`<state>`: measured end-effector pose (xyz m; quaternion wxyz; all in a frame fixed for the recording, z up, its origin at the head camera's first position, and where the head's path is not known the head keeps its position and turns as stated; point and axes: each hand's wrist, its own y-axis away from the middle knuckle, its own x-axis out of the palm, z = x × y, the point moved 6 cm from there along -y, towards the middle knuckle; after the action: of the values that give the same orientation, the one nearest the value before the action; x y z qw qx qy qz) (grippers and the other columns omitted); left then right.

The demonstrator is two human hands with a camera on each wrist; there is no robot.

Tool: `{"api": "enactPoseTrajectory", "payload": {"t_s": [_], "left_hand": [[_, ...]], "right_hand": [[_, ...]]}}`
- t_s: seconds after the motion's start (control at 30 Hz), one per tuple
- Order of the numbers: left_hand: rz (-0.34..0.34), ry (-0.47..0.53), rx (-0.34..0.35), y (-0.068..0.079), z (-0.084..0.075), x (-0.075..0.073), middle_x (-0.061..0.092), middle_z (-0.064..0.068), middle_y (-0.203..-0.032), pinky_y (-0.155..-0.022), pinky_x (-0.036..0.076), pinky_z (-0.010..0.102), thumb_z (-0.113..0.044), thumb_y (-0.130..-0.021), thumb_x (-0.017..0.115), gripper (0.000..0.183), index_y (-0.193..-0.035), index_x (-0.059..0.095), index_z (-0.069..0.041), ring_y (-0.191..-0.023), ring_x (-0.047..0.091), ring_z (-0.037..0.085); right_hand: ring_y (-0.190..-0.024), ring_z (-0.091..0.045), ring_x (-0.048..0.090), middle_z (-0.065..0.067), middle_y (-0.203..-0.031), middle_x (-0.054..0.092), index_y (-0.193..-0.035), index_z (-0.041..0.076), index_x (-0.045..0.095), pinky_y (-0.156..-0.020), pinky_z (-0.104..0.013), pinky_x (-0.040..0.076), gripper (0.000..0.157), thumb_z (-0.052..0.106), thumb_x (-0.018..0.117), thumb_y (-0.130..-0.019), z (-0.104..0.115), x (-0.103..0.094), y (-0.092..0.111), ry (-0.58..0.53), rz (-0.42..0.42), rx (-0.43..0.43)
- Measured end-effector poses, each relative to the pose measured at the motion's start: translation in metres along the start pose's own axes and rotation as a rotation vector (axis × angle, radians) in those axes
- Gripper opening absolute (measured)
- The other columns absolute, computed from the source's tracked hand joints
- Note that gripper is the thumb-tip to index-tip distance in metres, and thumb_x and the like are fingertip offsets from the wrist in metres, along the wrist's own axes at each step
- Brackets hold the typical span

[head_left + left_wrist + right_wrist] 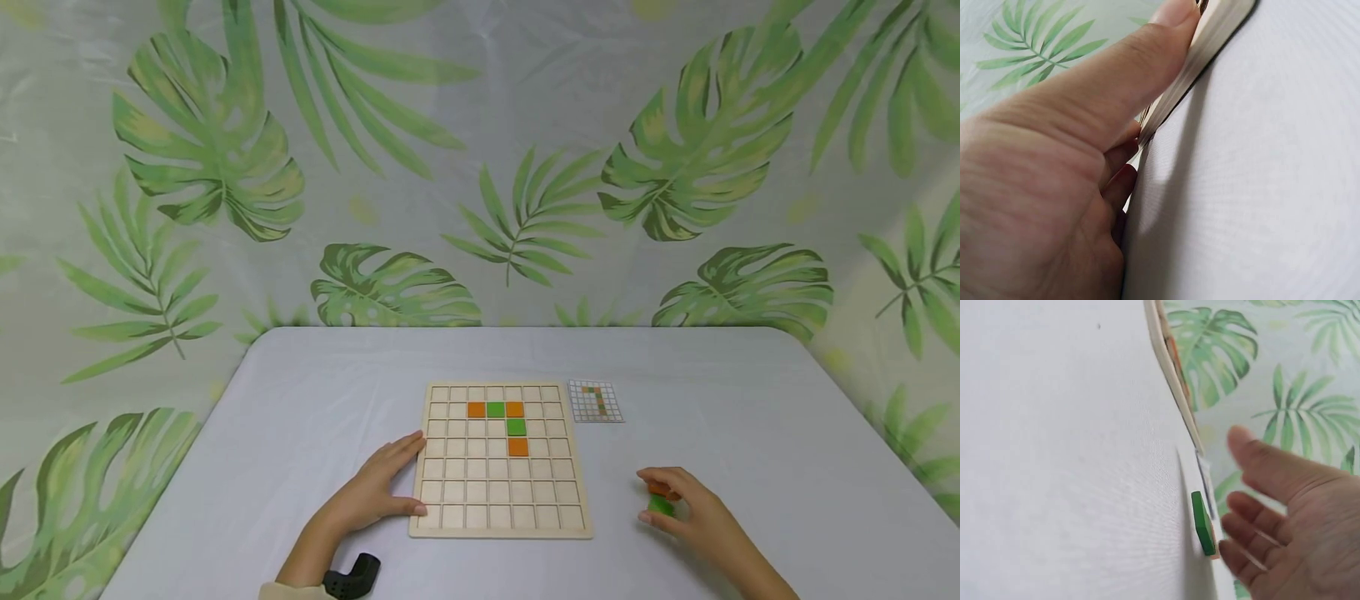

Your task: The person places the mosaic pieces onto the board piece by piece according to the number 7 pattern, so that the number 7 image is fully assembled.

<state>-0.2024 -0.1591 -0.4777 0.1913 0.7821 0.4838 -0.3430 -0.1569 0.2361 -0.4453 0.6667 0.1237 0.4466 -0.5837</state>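
Note:
A wooden grid board [487, 492] lies flat, with several orange and green square tiles [516, 427] set in its upper cells. My left hand [375, 486] rests against the board's left side, thumb on the rim near the front corner and fingers stretched along the edge. Off to the right of the board, my right hand [693, 512] hovers with loosely bent fingers over a green tile [661, 505] and an orange tile [659, 489]. In the right wrist view, the green tile [1202, 524] lies on the tabletop, apart from the thumb, and partly hides an orange one.
A small printed card [596, 402] with an orange and green grid pattern lies beside the board's upper right corner. Near my left wrist is a black device [354, 577]. The white table [337, 367] ends at a leaf-patterned backdrop [525, 125].

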Motion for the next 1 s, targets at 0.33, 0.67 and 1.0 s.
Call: {"api": "enactPoseTrajectory", "payload": {"t_s": [0.33,0.67,1.0], "left_hand": [[-0.005,-0.001,-0.004,0.001,-0.001,0.001,0.025,0.006,-0.145,-0.105,0.011,0.051,-0.05,-0.061,0.072,0.097,-0.139,0.033,-0.007,-0.132,0.018,0.031],[-0.007,-0.002,-0.004,0.002,-0.001,0.001,0.025,0.006,-0.145,-0.105,0.01,0.051,-0.05,-0.062,0.072,0.097,-0.139,0.033,-0.006,-0.132,0.018,0.031],[0.0,0.005,-0.006,0.0,0.0,0.0,0.025,0.006,-0.146,-0.105,0.01,0.05,-0.05,-0.062,0.072,0.097,-0.14,0.032,-0.007,-0.132,0.017,0.031]], "right_hand": [[-0.091,-0.006,0.054,0.009,-0.101,0.056,-0.104,0.013,0.061,-0.079,-0.02,0.046,0.038,0.018,0.076,-0.069,-0.019,0.005,0.016,0.066,0.08,0.208],[-0.084,-0.01,0.053,0.002,-0.091,0.055,-0.099,0.005,0.062,-0.076,-0.028,0.049,0.03,0.014,0.074,-0.072,-0.023,0.006,0.016,0.081,0.137,0.357],[-0.083,-0.007,0.052,0.009,-0.096,0.055,-0.101,0.014,0.061,-0.065,-0.026,0.049,0.034,0.006,0.075,-0.071,0.011,0.003,-0.013,-0.001,0.03,0.095]]}}
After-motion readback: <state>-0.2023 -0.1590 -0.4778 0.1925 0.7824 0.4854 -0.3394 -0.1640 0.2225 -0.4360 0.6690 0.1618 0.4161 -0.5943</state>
